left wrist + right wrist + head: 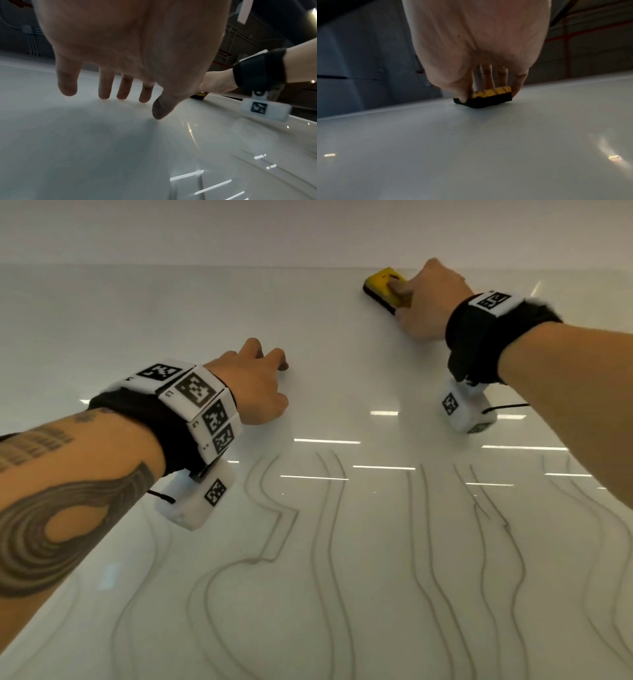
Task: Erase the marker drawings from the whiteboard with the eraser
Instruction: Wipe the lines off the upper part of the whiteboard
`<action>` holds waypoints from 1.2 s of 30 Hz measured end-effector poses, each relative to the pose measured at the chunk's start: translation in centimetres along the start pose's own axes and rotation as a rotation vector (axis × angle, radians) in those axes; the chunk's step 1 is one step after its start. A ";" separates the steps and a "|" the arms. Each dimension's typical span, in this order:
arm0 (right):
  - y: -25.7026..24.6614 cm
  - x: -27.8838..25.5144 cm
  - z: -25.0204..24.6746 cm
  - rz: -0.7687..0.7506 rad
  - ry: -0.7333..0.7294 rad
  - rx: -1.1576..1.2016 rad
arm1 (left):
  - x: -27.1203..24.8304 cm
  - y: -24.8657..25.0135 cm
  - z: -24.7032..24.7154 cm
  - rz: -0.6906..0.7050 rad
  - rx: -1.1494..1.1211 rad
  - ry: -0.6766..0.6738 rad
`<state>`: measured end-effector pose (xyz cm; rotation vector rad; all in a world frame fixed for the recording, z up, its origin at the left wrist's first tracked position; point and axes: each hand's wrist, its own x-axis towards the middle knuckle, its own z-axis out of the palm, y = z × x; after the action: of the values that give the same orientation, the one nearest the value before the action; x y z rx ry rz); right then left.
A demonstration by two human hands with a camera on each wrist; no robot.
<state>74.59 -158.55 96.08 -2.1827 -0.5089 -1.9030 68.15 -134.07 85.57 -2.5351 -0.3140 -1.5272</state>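
Right hand (pixel 430 299) grips the yellow, black-felted eraser (pixel 385 289) between thumb and fingers (pixel 485 75), pressing it flat on the whiteboard (pixel 342 364) near the board's far edge. Left hand (pixel 253 385) rests on the whiteboard nearer than the eraser, its fingers (pixel 104 86) extended, fingertips touching the surface. Grey marker drawings (pixel 329 542) cover the near half of the whiteboard.

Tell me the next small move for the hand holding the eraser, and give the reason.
Probably drag the eraser down the whiteboard toward the person, pad flat. The right hand grips it near the far edge, where the surface looks clean, while the marker lines all lie nearer, below both hands. The left hand rests fingertips on the board, clear of that path.
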 end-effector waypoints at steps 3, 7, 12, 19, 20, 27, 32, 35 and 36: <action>0.2 -2.5 1.4 -0.191 -0.033 -0.013 | -0.4 -0.5 0.0 0.016 -0.038 0.001; 6.2 -3.1 0.5 -0.021 0.020 -0.028 | -0.9 -0.6 0.3 0.031 -0.074 0.003; 2.5 -1.3 0.1 0.132 0.063 -0.072 | -0.5 -0.4 0.4 0.033 -0.072 0.019; -0.3 -10.3 3.2 -0.215 -0.049 0.060 | -0.4 -1.5 -0.2 0.046 -0.056 0.020; 1.8 -11.8 3.2 -0.184 -0.048 0.067 | -0.4 -1.7 -0.1 0.051 -0.062 0.020; 12.5 -17.2 1.7 0.411 0.093 0.028 | -0.8 -2.1 0.7 0.114 -0.084 0.136; 0.6 -24.7 5.4 0.008 0.051 0.144 | -2.0 -0.2 -0.1 0.240 -0.212 0.373; 2.7 -26.5 5.7 -0.011 0.056 0.151 | -3.0 0.9 -0.6 0.317 -0.272 0.403; 5.0 -25.9 5.4 0.077 0.076 0.135 | -3.3 0.7 -0.7 0.333 -0.275 0.408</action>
<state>78.52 -164.39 70.10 -2.0082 -0.5159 -1.8469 66.28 -135.24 82.92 -2.2200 0.3757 -1.9879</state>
